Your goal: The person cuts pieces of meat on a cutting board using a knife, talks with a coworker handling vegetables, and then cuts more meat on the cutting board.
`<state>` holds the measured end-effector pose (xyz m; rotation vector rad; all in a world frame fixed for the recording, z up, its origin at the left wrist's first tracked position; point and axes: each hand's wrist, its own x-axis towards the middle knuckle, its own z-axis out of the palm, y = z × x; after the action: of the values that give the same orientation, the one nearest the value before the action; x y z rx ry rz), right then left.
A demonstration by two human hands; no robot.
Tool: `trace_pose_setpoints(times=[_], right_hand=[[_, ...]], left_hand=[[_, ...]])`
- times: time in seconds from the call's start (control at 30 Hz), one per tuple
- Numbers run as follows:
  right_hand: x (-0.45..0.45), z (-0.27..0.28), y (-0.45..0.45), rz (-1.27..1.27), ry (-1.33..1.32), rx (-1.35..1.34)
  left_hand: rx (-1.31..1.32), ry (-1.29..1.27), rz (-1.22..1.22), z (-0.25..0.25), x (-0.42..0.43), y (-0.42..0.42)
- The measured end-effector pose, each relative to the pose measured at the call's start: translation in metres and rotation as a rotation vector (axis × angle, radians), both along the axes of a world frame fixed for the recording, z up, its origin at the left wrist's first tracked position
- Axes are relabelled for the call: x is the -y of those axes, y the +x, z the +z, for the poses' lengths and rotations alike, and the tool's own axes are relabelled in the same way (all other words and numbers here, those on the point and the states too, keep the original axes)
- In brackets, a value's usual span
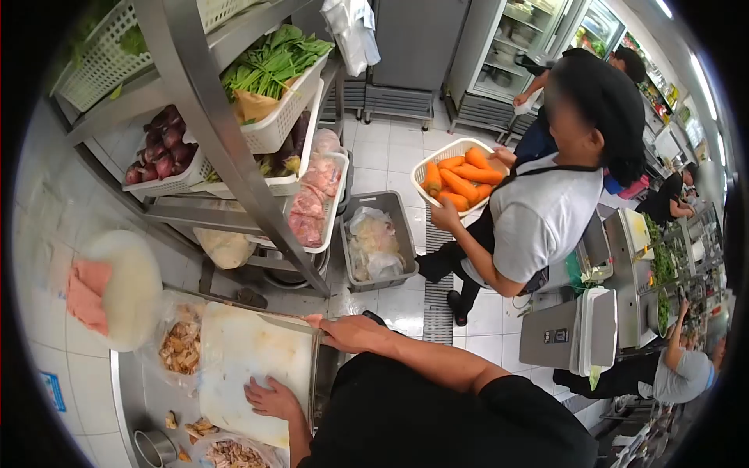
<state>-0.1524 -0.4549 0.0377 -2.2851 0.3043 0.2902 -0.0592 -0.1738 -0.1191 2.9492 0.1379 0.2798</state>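
Note:
My left hand lies palm down on a white cutting board, open, its fingers spread and holding nothing. At the board's upper right corner is my right hand, its fingers closed at the edge around something I cannot make out. Left of the board is a clear plastic bag of brown pieces. A second bag of chopped pieces sits by the board's lower edge. Loose brown pieces and a metal pot are on the metal counter.
A person holds a white basket of carrots in the aisle. A grey crate stands on the floor beside a metal rack of vegetables and bagged meat. Other people are at the right. A round white lid is at the left.

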Motion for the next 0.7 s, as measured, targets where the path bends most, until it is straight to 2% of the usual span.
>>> trace_pose_setpoints(times=[0.03, 0.17, 0.27, 0.63, 0.7], right_hand=[[0.005, 0.002, -0.004, -0.002, 0.02, -0.066], [0.02, -0.027, -0.004, 0.127, 0.007, -0.022], [0.03, -0.033, -0.002, 0.11, 0.001, -0.064], [0.032, -0.012, 0.038, 0.209, -0.028, 0.053], [0.022, -0.043, 0.044, 0.21, -0.07, 0.054]], left_hand=[[0.009, -0.001, 0.011, 0.001, 0.002, 0.001], [-0.021, -0.016, 0.022, 0.007, -0.003, 0.0], [0.007, -0.043, -0.001, 0.012, 0.004, -0.002], [0.057, -0.025, 0.0, 0.011, 0.007, -0.001], [0.056, -0.033, 0.003, 0.012, 0.005, -0.002]])
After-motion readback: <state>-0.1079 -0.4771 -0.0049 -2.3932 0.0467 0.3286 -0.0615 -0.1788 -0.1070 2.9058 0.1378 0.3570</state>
